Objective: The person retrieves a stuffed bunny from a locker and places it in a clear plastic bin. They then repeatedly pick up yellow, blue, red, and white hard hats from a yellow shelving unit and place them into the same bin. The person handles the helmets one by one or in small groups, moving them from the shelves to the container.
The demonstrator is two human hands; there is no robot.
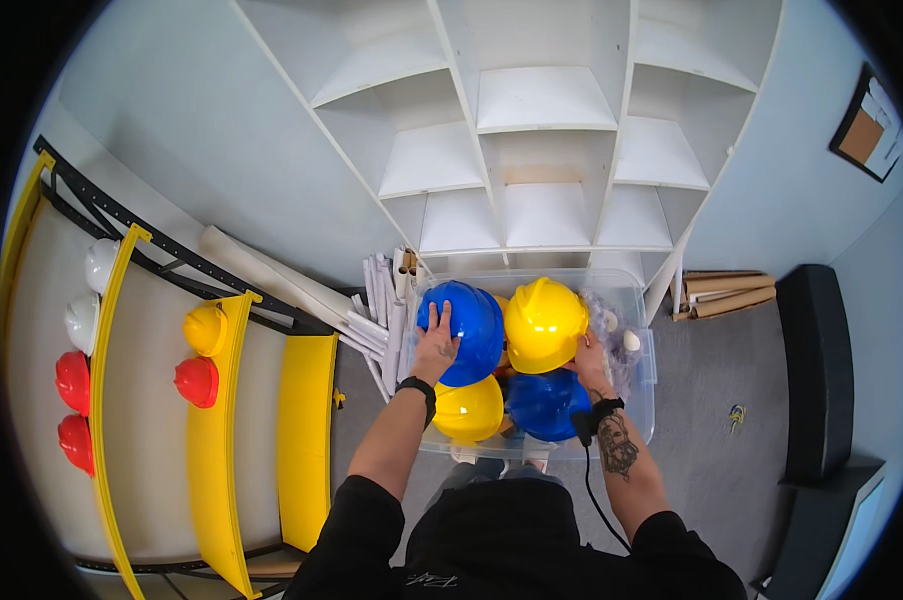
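Observation:
A clear plastic storage bin [650, 409] stands on the floor before me with several hard hats in it. My left hand [438, 346] lies over the left side of a blue hard hat [472, 330], its fingers stretched across the shell; whether it grips is unclear. On the right, my right hand [590, 360] holds the lower right rim of a yellow hard hat [545, 322]. Nearer to me are a second yellow hard hat [468, 409] and a second blue one [547, 405], partly covered by my right forearm. Clear plastic wrapping [620, 360] fills the bin's right side.
White cubby shelving [547, 97] rises behind the bin. At left, a yellow-and-black rack [218, 450] bears white, red and yellow hard hats [205, 330]. Paper rolls [380, 300] lean beside it; cardboard tubes [729, 292] lie at right. A black cable [597, 495] hangs from my right wrist.

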